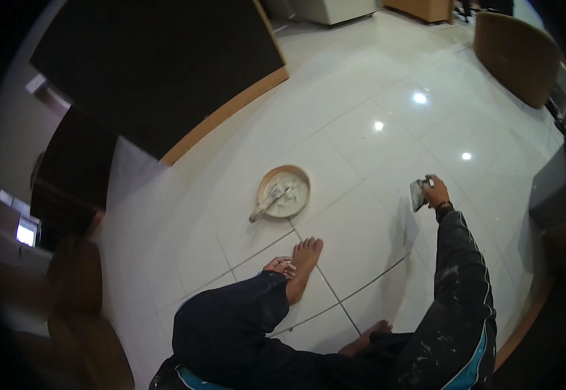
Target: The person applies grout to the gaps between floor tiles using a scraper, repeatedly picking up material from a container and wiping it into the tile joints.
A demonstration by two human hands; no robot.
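My right hand (pixel 436 192) reaches out over the floor at the right. Its fingers are wrapped round a scraper (pixel 418 195) with a flat, grey, smeared blade, which is at the tiles; whether it touches them I cannot tell. My left hand (pixel 279 266) is low beside my bare left foot (pixel 307 260), with whitish fingers loosely bent and apart, and nothing visible in them. Ahead of that foot stands a round, shallow tan bowl (pixel 263 185) with white paste in it. A tool with a pale handle (pixel 257 212) leans over the bowl's near left rim, its other end in the paste.
Glossy white floor tiles (pixel 348 175) spread around me, with dark joints near my feet and fainter ones farther off. A dark desk with a wooden edge (pixel 224 112) stands at the upper left. A brown chair (pixel 515 55) and a grey box-like object (pixel 553 188) are at the right.
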